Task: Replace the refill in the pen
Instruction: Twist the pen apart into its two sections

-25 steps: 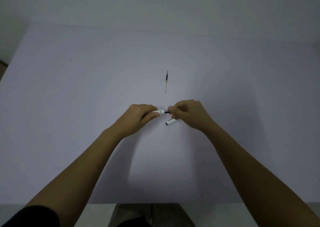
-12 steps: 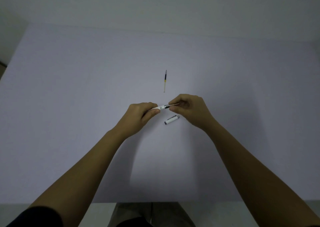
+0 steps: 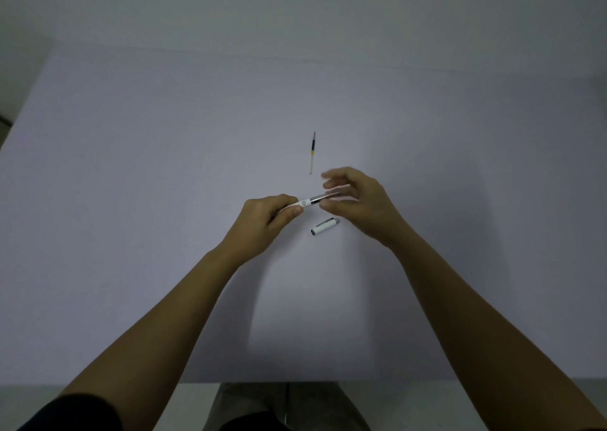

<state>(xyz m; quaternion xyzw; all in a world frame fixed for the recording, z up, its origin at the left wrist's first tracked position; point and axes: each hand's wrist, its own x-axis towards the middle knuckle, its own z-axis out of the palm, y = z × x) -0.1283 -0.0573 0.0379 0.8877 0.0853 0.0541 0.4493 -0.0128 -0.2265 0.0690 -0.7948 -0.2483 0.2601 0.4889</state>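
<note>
My left hand [image 3: 266,223] grips the rear of a white pen [image 3: 307,201], which points right and slightly up. The pen's metal front section [image 3: 323,196] sits between the thumb and fingers of my right hand [image 3: 358,204]. That hand is blurred and its index finger is raised above the pen. The white pen cap [image 3: 325,227] lies on the table just below the pen, under my right hand. A loose refill [image 3: 312,153], dark at its far end and clear at its near end, lies on the table beyond both hands.
The work surface is a pale lilac table [image 3: 131,200] against a plain wall. Its near edge [image 3: 98,383] runs just above my lap.
The pen cap has come off and now lies on the table. My right hand has shifted right along the pen to its front section, and its fingers have spread. The refill has not moved.
</note>
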